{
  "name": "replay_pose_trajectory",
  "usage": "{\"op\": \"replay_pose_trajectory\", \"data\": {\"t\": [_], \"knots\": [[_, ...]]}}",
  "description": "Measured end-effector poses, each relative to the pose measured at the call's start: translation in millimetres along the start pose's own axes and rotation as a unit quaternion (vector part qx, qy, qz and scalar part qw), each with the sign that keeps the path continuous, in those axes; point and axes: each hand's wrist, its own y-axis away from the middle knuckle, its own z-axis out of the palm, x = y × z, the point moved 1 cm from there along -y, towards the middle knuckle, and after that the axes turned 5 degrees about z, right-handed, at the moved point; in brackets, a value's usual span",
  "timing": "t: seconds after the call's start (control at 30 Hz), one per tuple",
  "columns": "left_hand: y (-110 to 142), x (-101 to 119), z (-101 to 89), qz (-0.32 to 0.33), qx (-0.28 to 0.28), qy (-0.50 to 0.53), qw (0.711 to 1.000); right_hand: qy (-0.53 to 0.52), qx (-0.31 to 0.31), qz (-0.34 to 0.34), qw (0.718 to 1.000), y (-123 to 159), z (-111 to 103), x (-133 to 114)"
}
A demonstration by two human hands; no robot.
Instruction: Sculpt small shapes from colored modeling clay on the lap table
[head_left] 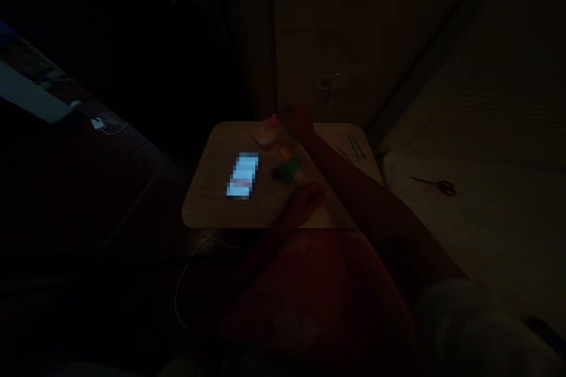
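The room is very dark. My right hand (297,122) reaches over the far part of a small wooden table (212,200), close to a pink object (271,122); I cannot tell if they touch. Below that object sits a pale round container (265,138). My left hand (306,203) rests near the table's front edge, just below a green object (290,167). A small orange item (285,153) and a dark item (277,174) lie nearby. A lit smartphone (242,175) lies face up left of them. Neither hand's grip shows clearly.
Thin green sticks (352,149) lie at the table's far right. Scissors (435,186) lie on a pale soft surface to the right. A white cable (180,294) hangs below the table's left side. A red cloth (318,294) covers the area below the table.
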Motion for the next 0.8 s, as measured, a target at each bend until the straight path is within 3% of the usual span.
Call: {"op": "replay_pose_trajectory", "data": {"t": [0.1, 0.23, 0.43, 0.6, 0.8], "knots": [[-1, -2, -1.7, -0.007, 0.033, 0.032, 0.999, -0.151, 0.031, 0.047, 0.987, 27, -12, 13], [-4, -10, -5.3, 0.014, 0.077, 0.073, 0.994, -0.284, 0.061, 0.101, 0.952, 95, -31, 31], [-10, -11, -8.3, 0.038, 0.154, 0.122, 0.98, -0.344, 0.049, 0.158, 0.924, 189, -59, 55], [-10, -5, -11.1, 0.035, 0.158, 0.039, 0.986, -0.309, -0.01, 0.152, 0.939, 221, -66, 72], [-10, -3, -15.1, 0.025, 0.179, 0.01, 0.983, -0.268, -0.074, 0.109, 0.954, 229, -68, 75]]}}
